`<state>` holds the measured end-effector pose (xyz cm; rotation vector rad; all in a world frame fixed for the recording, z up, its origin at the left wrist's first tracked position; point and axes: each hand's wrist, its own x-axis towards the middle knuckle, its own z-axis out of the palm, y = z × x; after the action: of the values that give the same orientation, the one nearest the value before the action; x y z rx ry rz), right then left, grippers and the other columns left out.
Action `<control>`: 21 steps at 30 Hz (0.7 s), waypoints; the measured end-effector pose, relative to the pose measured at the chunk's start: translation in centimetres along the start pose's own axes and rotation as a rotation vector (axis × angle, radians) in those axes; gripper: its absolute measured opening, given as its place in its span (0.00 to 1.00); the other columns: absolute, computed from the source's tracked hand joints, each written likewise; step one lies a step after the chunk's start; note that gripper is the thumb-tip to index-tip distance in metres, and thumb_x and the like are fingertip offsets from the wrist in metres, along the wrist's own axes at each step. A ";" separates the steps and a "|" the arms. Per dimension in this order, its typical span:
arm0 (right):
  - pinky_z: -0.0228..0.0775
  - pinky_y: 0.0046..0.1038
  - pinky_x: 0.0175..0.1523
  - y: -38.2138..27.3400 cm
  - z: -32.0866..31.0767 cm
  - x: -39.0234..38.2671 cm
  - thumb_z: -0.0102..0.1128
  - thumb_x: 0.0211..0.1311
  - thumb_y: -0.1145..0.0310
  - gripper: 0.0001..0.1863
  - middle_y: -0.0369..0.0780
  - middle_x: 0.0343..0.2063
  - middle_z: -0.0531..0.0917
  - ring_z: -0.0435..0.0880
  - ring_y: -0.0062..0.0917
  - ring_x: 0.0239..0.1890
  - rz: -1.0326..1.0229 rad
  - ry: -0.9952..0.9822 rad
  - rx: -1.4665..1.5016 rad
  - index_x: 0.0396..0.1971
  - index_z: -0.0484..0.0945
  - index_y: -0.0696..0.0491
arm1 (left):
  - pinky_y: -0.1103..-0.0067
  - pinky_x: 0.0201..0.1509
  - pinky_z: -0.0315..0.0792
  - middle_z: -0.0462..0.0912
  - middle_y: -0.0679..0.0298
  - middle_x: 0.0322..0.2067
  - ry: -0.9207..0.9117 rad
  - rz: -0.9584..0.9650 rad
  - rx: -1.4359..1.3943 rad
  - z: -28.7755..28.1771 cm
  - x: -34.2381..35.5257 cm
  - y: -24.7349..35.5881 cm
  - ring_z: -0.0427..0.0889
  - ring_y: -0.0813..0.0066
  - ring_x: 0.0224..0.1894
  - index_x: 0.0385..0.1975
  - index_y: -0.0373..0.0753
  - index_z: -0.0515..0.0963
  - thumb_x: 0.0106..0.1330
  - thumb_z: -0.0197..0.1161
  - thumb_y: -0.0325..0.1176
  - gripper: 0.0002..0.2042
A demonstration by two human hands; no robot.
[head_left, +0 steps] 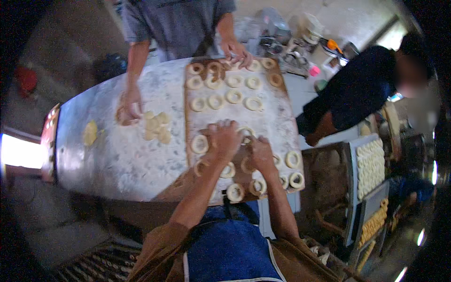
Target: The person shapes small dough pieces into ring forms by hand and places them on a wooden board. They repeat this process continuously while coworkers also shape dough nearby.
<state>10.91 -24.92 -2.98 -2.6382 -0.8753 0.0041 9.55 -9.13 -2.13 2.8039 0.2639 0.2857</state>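
Gently w/ that dough ring (pixel 246 130)

It's on the board (pixel 278 123), btwn L hand (pixel 225 141) & R hand (pixel 261 153); hands slightly apart, fingers by its rim, can't tell if pinching. Prob. best: light, even fingertip touch, hole kept round. Other rings (pixel 200 144) sit close, so lift wrists clear. Co-worker's hand (pixel 238 54) is at the far row; dough discs (pixel 157 127) lie left, on the table (pixel 105 157).
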 end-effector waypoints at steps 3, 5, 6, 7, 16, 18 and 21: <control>0.69 0.40 0.50 0.2 1.9 -0.5 0.63 0.45 0.71 0.18 0.48 0.33 0.80 0.77 0.44 0.40 -0.023 -0.024 -0.040 0.41 0.78 0.53 | 0.54 0.58 0.58 0.79 0.60 0.43 -0.025 -0.066 -0.001 0.5 -0.2 -0.6 0.72 0.57 0.54 0.46 0.44 0.76 0.59 0.62 0.49 0.19; 0.68 0.41 0.49 -1.9 0.5 -0.2 0.63 0.46 0.72 0.19 0.47 0.37 0.80 0.76 0.42 0.40 -0.004 0.022 -0.015 0.43 0.78 0.55 | 0.54 0.56 0.62 0.80 0.57 0.43 0.076 -0.123 -0.181 0.0 -1.7 -2.0 0.76 0.56 0.50 0.47 0.41 0.75 0.60 0.62 0.48 0.21; 0.67 0.41 0.46 -3.6 -0.9 -0.1 0.63 0.48 0.74 0.19 0.45 0.37 0.80 0.75 0.40 0.38 -0.051 0.102 -0.015 0.44 0.78 0.55 | 0.54 0.55 0.64 0.81 0.55 0.43 0.128 -0.145 -0.279 -0.4 -2.6 -2.5 0.78 0.55 0.49 0.47 0.39 0.75 0.60 0.62 0.47 0.21; 0.66 0.41 0.44 -5.1 -1.5 0.0 0.63 0.49 0.75 0.19 0.43 0.36 0.80 0.75 0.38 0.35 -0.091 0.183 -0.009 0.45 0.77 0.55 | 0.56 0.55 0.66 0.81 0.55 0.42 0.134 -0.181 -0.306 -1.9 -4.0 -3.7 0.78 0.54 0.48 0.46 0.39 0.75 0.59 0.63 0.45 0.20; 0.69 0.40 0.43 -17.0 2.7 1.0 0.62 0.51 0.78 0.20 0.46 0.30 0.78 0.76 0.39 0.35 -0.100 0.104 0.390 0.47 0.76 0.54 | 0.55 0.60 0.61 0.75 0.53 0.50 0.288 -0.442 0.171 -6.9 -9.3 -27.8 0.68 0.49 0.57 0.48 0.41 0.75 0.59 0.66 0.38 0.18; 0.70 0.40 0.43 -19.2 3.1 1.3 0.62 0.51 0.77 0.20 0.46 0.30 0.78 0.76 0.40 0.35 -0.162 0.102 0.429 0.47 0.75 0.54 | 0.60 0.53 0.68 0.76 0.53 0.46 0.147 -0.366 0.110 -11.0 -8.5 -27.3 0.72 0.50 0.54 0.47 0.39 0.74 0.54 0.70 0.36 0.21; 0.72 0.38 0.40 -21.7 5.5 1.8 0.63 0.55 0.75 0.18 0.46 0.33 0.81 0.80 0.39 0.34 -0.187 0.053 0.481 0.47 0.76 0.54 | 0.62 0.45 0.72 0.79 0.54 0.37 -0.035 -0.458 -0.340 -11.5 -10.4 -29.0 0.78 0.51 0.43 0.46 0.39 0.73 0.53 0.71 0.34 0.21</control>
<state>-0.79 -5.90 -0.63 -2.0981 -0.9608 0.0853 -7.34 19.04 -2.43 2.3299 0.7557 0.1546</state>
